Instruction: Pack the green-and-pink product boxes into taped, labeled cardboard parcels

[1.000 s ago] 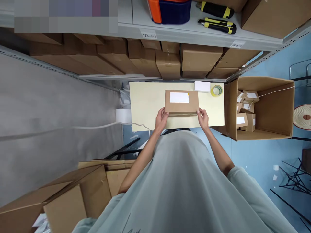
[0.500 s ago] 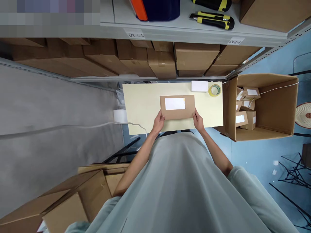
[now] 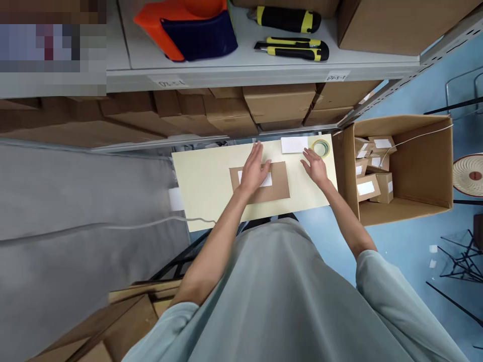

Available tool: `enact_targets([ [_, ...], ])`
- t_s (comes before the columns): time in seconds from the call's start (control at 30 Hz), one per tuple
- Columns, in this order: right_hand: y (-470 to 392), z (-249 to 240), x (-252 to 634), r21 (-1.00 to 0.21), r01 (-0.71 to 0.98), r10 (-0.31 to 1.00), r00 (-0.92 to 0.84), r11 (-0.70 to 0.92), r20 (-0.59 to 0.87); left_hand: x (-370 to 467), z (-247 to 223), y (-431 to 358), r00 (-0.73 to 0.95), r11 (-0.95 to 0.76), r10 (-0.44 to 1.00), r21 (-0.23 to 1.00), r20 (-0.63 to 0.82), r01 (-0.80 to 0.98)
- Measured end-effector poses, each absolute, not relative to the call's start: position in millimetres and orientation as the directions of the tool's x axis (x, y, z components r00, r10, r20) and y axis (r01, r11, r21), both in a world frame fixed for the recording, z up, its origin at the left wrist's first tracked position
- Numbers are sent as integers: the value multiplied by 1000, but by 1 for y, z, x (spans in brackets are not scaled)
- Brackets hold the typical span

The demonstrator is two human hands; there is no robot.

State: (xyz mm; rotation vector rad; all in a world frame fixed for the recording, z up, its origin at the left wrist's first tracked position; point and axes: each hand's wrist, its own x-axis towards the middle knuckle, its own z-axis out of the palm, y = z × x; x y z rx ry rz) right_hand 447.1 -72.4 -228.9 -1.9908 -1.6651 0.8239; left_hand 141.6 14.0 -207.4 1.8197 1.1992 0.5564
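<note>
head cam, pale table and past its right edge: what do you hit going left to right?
Left hand flat on the brown parcel → right hand, open → tape roll → open carton holding small labelled boxes.

Under your left hand (image 3: 253, 172) lies a flat parcel (image 3: 277, 186) of brown matt cardboard, with a white paper label (image 3: 267, 180) that looks smooth. The counter (image 3: 206, 176) has a pale yellow, smooth and matt surface. Near your right hand (image 3: 315, 168) you see a tape roll (image 3: 321, 147) that looks glossy and a white paper pad (image 3: 293, 145). The large open box (image 3: 415, 166) is rough brown cardboard. The shelf (image 3: 234, 75) above is grey painted metal.
</note>
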Motion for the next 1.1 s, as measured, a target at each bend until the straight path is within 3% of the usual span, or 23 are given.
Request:
enact_targets([
  [0.17,-15,-242,468,-518,852,967,-65,-74,-245,209,-250,70,587,-213,782,794,-211,569],
  [0.4,13,-262,455,-356,935,918,-146,6,-368,255,-276,100,668,-376,625,595,-403,711],
  [0.73,15,-262,469,-276,960,913,-156,50,-376,259,-266,99,634,-475,622,422,-460,772],
  [1.0,9,-253,477,-238,965,903,-197,110,-381,262,-265,104,617,-464,645,410,-451,785],
  [1.1,6,-248,476,-237,967,909,-184,98,-375,258,-263,104,612,-427,682,462,-400,777],
])
